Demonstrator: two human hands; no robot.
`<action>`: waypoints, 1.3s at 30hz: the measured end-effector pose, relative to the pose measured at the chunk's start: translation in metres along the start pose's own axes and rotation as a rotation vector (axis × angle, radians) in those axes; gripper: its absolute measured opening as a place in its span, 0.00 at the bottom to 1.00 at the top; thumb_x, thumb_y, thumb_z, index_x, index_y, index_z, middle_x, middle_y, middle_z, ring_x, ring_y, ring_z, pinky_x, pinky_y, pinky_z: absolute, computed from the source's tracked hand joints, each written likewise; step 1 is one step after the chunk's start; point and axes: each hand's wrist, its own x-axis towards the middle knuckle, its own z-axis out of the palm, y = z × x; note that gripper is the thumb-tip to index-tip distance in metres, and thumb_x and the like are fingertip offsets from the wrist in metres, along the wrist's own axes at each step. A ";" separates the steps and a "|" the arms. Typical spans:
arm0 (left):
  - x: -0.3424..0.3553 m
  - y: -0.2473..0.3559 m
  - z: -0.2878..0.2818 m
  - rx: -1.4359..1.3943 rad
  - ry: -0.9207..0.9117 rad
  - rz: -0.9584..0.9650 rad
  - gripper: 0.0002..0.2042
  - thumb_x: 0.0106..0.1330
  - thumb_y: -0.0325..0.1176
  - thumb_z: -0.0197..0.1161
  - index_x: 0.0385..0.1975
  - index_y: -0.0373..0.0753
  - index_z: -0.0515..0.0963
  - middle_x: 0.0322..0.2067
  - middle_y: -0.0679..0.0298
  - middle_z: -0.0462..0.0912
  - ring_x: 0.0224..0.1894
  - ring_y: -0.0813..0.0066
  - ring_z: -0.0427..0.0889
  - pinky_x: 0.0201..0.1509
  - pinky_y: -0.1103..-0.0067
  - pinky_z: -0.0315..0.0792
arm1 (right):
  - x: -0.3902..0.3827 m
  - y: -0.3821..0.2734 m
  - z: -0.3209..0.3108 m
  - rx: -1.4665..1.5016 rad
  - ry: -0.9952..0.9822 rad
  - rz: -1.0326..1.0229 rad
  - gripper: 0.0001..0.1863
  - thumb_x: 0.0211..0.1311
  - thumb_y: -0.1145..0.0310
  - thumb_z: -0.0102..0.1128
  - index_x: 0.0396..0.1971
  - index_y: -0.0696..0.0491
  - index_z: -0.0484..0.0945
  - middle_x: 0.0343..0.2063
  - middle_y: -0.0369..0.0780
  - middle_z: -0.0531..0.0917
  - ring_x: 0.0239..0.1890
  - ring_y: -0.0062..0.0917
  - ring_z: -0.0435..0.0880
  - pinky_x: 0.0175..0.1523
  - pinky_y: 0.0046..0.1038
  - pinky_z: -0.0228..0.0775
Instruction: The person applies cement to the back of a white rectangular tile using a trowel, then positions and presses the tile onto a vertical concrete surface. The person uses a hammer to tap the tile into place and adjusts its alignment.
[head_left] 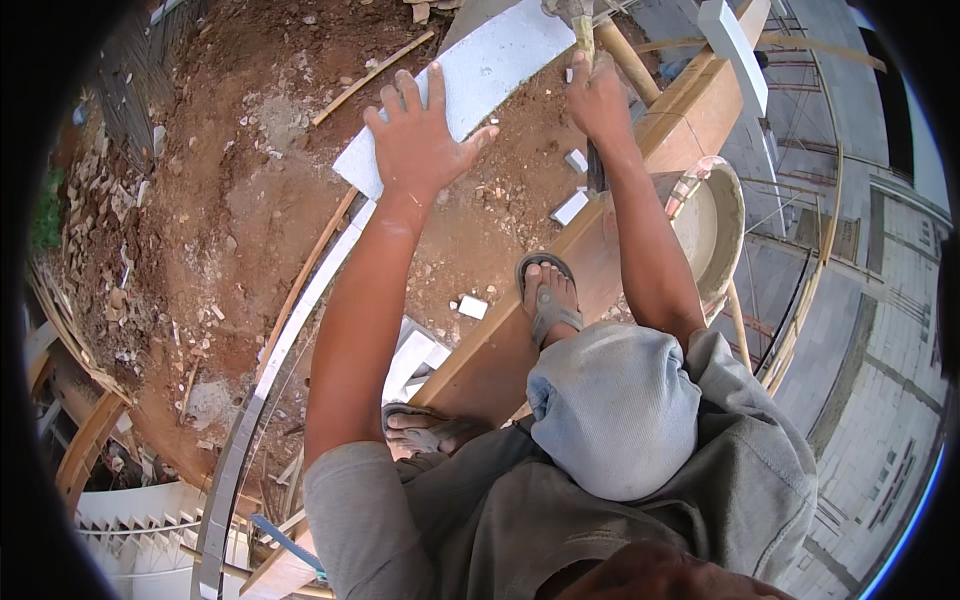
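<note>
A building site spreads beneath the worker, with red-brown dirt across the left and middle of the frame and a grey floor with scaffold poles at right. Rubble litters the far left. A wooden plank cuts diagonally from the lower center toward the upper right, and two sandalled feet rest along it. A round bucket, its inside coated grey, stands close by the right forearm, partly hidden behind it. One thin wooden stick lies on the dirt at upper center, and at least three small white chunks are scattered in the middle of the frame. A narrow white strip curves down toward the lower left.

One long white block slants across the top center. The left hand, fingers spread wide, lies on the lower end of its face without gripping it. The right hand, at upper center right, is closed around the handle of one hand tool, whose far end meets the frame's top edge.
</note>
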 end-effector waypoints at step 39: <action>0.043 -0.027 -0.017 -0.239 -0.416 -0.191 0.21 0.75 0.51 0.38 0.43 0.40 0.72 0.43 0.51 0.81 0.42 0.51 0.83 0.45 0.60 0.75 | -0.025 -0.022 0.000 0.011 -0.180 0.168 0.26 0.73 0.52 0.41 0.56 0.59 0.66 0.28 0.59 0.82 0.36 0.56 0.82 0.43 0.51 0.72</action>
